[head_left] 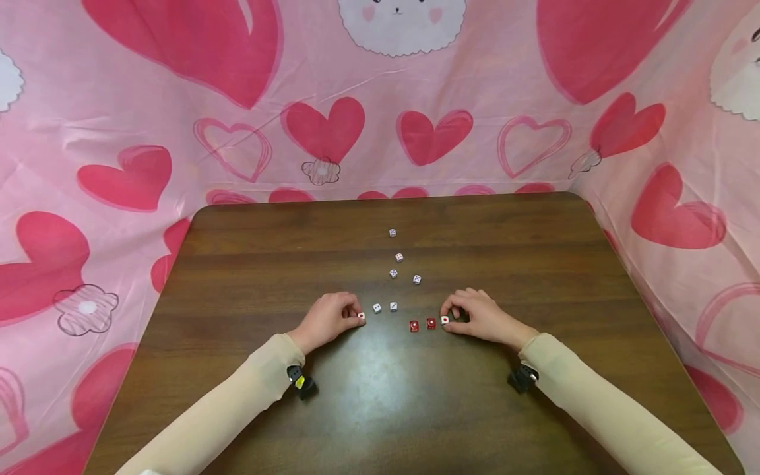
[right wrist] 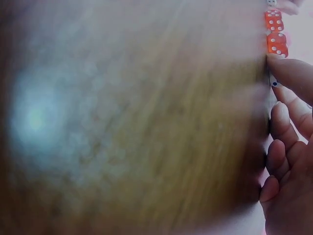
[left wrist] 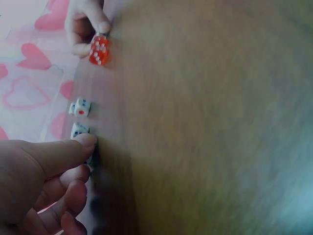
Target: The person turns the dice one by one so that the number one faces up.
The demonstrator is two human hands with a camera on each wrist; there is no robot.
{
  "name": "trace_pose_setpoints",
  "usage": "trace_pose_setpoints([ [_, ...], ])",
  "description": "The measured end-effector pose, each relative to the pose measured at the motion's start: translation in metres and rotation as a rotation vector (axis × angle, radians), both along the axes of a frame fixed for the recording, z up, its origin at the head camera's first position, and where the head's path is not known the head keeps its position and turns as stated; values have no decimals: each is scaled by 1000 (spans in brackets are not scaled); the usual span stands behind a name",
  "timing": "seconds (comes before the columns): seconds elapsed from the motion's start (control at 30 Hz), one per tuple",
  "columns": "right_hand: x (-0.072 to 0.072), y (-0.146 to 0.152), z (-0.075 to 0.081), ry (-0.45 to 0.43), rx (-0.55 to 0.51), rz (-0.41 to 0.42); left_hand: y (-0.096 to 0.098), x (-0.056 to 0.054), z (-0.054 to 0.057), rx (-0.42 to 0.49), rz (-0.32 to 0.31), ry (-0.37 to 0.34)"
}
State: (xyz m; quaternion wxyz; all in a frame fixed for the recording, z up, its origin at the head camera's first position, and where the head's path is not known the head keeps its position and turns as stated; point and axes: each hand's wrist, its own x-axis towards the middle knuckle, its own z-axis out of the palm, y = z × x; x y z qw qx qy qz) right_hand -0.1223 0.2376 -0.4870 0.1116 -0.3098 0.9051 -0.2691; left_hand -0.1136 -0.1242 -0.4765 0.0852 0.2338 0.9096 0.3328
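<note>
Between the thumb and fingers of my left hand [head_left: 329, 320] is a white die [head_left: 361, 317], one red pip facing up, held at the table surface. Just right of it lie two white dice, one die [head_left: 377, 308] nearer and another die [head_left: 394, 307] beyond. My right hand [head_left: 483, 316] pinches another white die [head_left: 444, 320] with a red pip on top. Beside that die, on its left, are two see-through red dice, a nearer red die [head_left: 431, 323] and a farther red die [head_left: 413, 326]. In the right wrist view the thumb [right wrist: 293, 73] partly hides the pinched die.
Farther back on the brown wooden table [head_left: 267, 264] several white dice are scattered, among them one die [head_left: 392, 233] farthest away and one die [head_left: 417, 280] to the right. A pink heart-patterned cloth [head_left: 380, 79] hangs around the table's back and sides.
</note>
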Motion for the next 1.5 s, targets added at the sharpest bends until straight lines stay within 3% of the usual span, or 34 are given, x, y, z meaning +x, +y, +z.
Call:
trace_pose_setpoints([
  [0.23,1,1,2,-5,-4,1,16,13,-2,8,1,10],
  [0.53,1,2,3,-7,-61,-10,47,19,-8,16,-5,30],
  [0.77,-3,3,9,-106,-125,-89,64,20,-7,29,-3,50],
  [1.07,-38,-8,18,-206,-206,-197,72,20,-5,42,1,23],
  [1.3,-70,-31,14,-192,-200,-195,70,23,-9,36,11,14],
  [1.5,-78,-47,14,-210,-141,-189,69,22,-8,37,4,7],
])
